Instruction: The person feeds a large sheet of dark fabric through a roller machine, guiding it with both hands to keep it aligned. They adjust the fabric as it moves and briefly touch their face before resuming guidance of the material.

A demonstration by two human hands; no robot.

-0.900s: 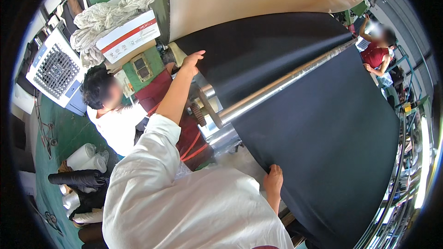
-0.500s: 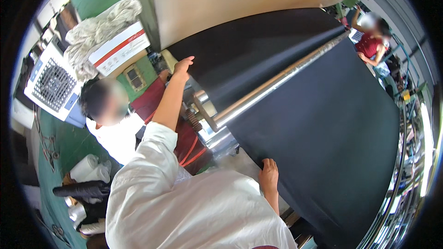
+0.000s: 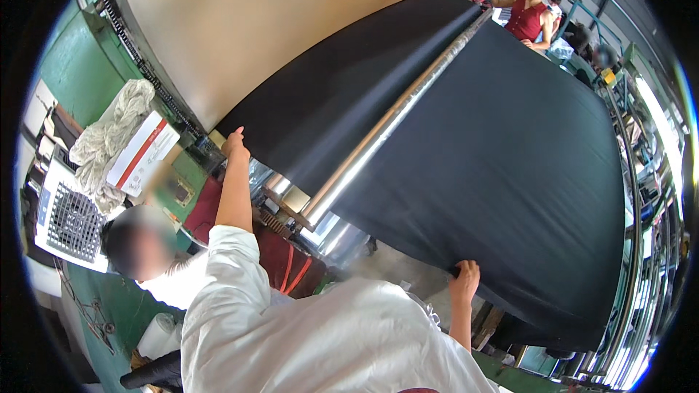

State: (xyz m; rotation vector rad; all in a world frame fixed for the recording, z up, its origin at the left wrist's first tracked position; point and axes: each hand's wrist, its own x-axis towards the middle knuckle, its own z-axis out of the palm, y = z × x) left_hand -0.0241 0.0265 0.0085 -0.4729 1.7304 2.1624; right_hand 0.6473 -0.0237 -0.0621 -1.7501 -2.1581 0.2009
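A wide black sheet, smooth and flexible, runs over a long shiny metal roller and up against a large tan drum. Far to the left, my left hand is at the sheet's side edge close to the drum, its fingers bent at the edge and partly hidden. My right hand grips the near edge of the sheet, fingers curled over it and thumb out of sight. Between my hands, the roller's near end rests in a metal bracket.
A person in white is close by my left arm; another in a red vest stands at the sheet's far end. A white box with a red stripe, knotted pale cloth and an air cooler are at left. Metal rails line the right.
The view has turned, shifting the drum and roller leftward. My left hand stays by the sheet's edge near the drum; my right hand remains on the near edge, now farther from the roller's end.
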